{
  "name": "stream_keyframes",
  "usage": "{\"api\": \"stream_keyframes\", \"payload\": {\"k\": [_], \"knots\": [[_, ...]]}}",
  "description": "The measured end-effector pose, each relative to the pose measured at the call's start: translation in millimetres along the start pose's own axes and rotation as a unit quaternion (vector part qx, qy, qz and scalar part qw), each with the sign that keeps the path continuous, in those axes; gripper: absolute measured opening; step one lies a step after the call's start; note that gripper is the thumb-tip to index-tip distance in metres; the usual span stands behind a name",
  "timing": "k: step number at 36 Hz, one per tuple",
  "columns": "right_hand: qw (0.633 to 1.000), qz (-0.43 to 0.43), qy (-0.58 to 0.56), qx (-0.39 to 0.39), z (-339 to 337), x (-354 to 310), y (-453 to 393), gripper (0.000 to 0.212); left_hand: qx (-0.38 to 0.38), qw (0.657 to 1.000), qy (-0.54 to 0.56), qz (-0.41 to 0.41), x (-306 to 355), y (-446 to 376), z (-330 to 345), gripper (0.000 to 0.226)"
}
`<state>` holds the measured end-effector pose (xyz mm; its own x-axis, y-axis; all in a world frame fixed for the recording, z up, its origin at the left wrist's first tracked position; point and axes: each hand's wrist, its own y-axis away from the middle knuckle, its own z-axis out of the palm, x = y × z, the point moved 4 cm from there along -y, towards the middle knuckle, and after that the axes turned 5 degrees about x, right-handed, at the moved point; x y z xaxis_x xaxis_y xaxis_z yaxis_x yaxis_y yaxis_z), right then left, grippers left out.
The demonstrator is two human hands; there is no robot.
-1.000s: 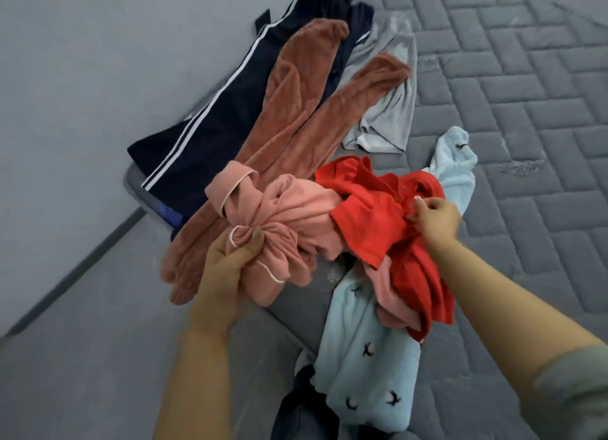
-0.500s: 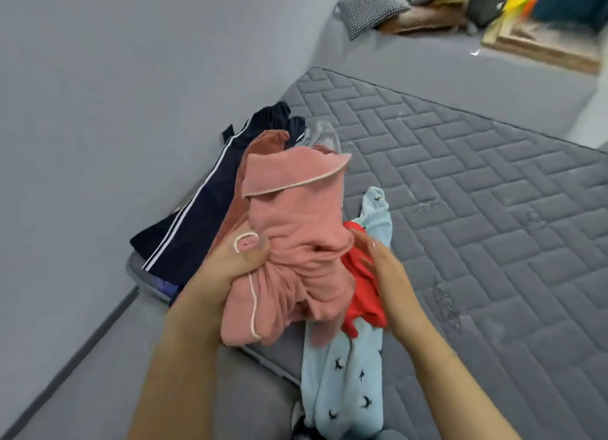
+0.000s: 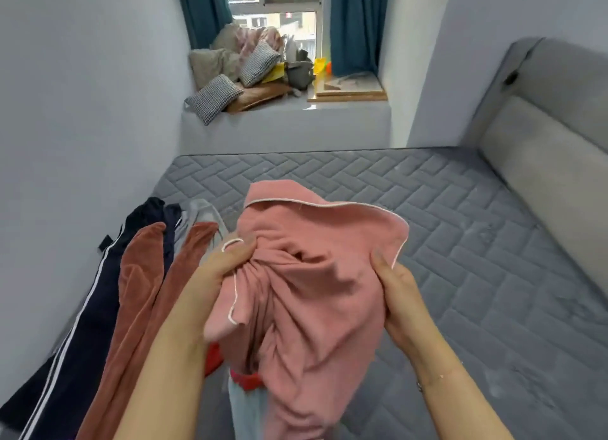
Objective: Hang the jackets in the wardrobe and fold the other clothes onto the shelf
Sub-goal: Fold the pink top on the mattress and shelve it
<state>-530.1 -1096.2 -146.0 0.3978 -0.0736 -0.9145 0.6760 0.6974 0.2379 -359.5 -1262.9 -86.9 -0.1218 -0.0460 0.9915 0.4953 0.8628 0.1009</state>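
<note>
A pink garment with white piping (image 3: pixel 312 275) hangs bunched above the mattress, held from both sides. My left hand (image 3: pixel 223 262) pinches its left edge by the piping. My right hand (image 3: pixel 398 295) grips its right edge. Under it peek a red garment (image 3: pixel 246 380) and a light blue one (image 3: pixel 246 410), mostly hidden. On the bed's left side lie rust-brown velvet trousers (image 3: pixel 141 295), navy trousers with white stripes (image 3: pixel 82 334) and a grey garment (image 3: pixel 204 212).
The grey quilted mattress (image 3: pixel 460 275) stretches ahead and right, with a grey padded headboard (image 3: pixel 543 150) on the right. A wall runs along the left. Cushions (image 3: pixel 230 87) and clutter fill the window ledge at the back, between teal curtains.
Both hands have lifted the pink garment up off the pile; my right hand moved from the red garment to the pink one's right edge. The view tilted up toward the window.
</note>
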Motion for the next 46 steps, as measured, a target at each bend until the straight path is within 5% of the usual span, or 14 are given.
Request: {"api": "stream_keyframes", "payload": {"k": [4, 10, 16, 23, 26, 28, 34, 39, 43, 44, 46], "knots": [[0.998, -0.047, 0.032, 0.032, -68.6, -54.6, -4.5, 0.039, -0.107, 0.993, 0.019, -0.039, 17.0, 14.6, 71.5, 0.065], [0.986, -0.101, 0.125, 0.04, -173.9, -127.7, -5.6, 0.036, -0.165, 0.984, -0.025, -0.063, 38.3, 31.2, 173.1, 0.022], [0.972, -0.151, 0.179, 0.009, -264.3, -189.3, 4.8, 0.017, -0.197, 0.98, -0.006, 0.012, 71.8, 46.7, 258.9, 0.025], [0.975, -0.123, 0.167, -0.079, -330.7, -206.1, 5.6, 0.039, -0.153, 0.982, 0.094, 0.055, 93.6, 51.2, 312.6, 0.02], [0.967, -0.16, 0.191, -0.058, -343.7, -208.4, 2.4, 0.026, -0.159, 0.982, 0.093, 0.044, 90.4, 49.2, 323.4, 0.026], [0.942, -0.22, 0.252, 0.003, -347.4, -213.8, -0.3, 0.009, -0.175, 0.981, 0.079, 0.039, 86.7, 47.0, 328.0, 0.023], [0.802, -0.368, 0.431, 0.189, -343.6, -236.9, -0.1, 0.012, -0.253, 0.967, 0.014, 0.039, 91.5, 39.0, 326.0, 0.038], [0.774, -0.374, 0.443, 0.255, -327.4, -239.9, 1.3, 0.013, -0.3, 0.954, 0.017, 0.02, 105.5, 32.1, 321.9, 0.034], [0.777, -0.33, 0.417, 0.335, -317.0, -238.6, 5.5, 0.016, -0.27, 0.958, 0.098, 0.01, 111.2, 33.0, 333.2, 0.024], [0.803, -0.299, 0.395, 0.333, -312.4, -235.7, 4.8, 0.019, -0.259, 0.958, 0.122, 0.01, 111.3, 34.6, 338.0, 0.021], [0.909, -0.177, 0.278, 0.254, -292.7, -218.6, 4.0, 0.023, -0.249, 0.957, 0.151, 0.006, 107.4, 38.3, 348.3, 0.018]]}}
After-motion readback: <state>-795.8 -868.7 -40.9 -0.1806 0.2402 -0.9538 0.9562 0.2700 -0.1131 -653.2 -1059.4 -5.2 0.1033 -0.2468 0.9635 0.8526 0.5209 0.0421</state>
